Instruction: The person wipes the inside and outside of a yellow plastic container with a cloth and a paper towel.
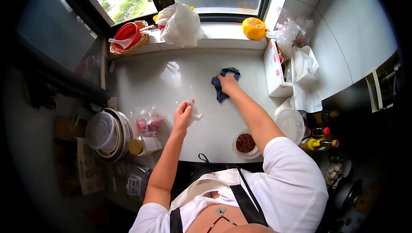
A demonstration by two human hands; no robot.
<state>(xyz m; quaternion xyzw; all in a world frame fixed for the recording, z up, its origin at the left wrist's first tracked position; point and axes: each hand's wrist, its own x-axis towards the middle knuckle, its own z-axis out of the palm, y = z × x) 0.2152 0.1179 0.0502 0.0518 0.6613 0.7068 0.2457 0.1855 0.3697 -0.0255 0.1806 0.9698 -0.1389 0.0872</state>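
Note:
My left hand (183,114) is closed over the counter with a crumpled white tissue (195,112) pinched in it, the loose part hanging out on the right. Farther off and to the right, my right arm reaches out over the counter (171,87). At its end, my right hand (229,84) presses down on a bunched dark blue cloth (219,92) and grips it; the fingertips are partly lost in its folds. Beside my right forearm stands a small white bowl (236,151) of dark reddish-brown grains (245,142).
Left: stacked bowls and basins (112,134), a clear bag with pink contents (150,123), a jar with a yellow lid (136,146). On the back sill: a red basket (127,36), a white plastic bag (180,25), a yellow container (253,28). Right: a white box (277,72), a translucent tub (289,126), bottles (317,143).

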